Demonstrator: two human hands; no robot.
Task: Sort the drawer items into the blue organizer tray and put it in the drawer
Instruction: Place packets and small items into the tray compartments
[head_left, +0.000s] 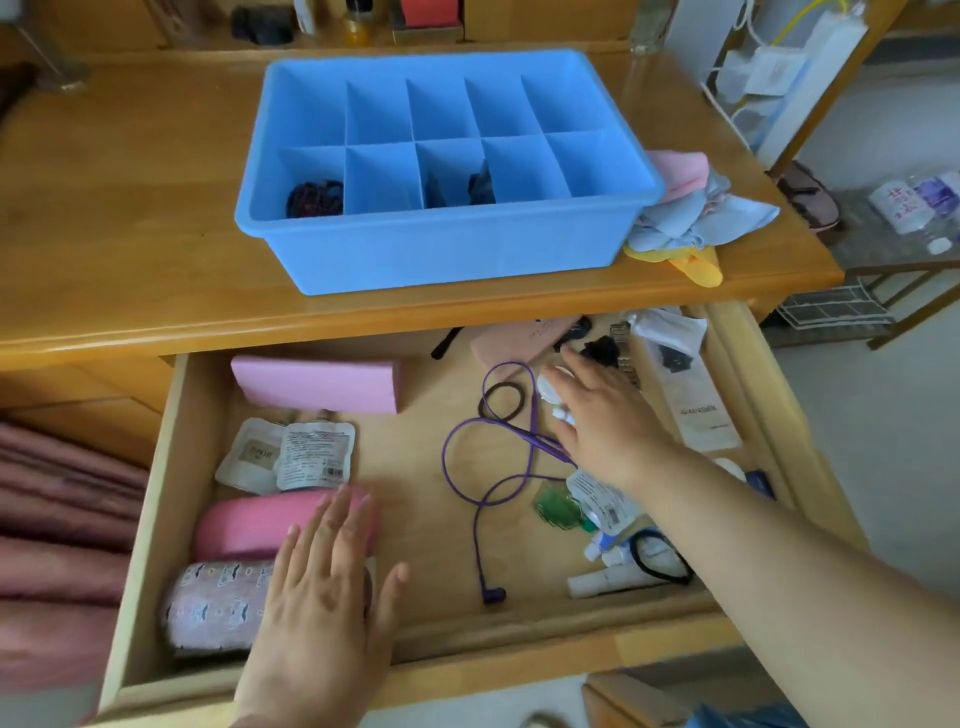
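Right hand (605, 421), fingers spread, reaches small white round case (551, 385) at drawer's 1 o'clock; looks light, rigid, slippery, so pinch its rim.

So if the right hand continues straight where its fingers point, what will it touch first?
Most likely the black hair ties just beyond the right hand's fingertips, near the drawer's back; the hand's height above them is unclear.
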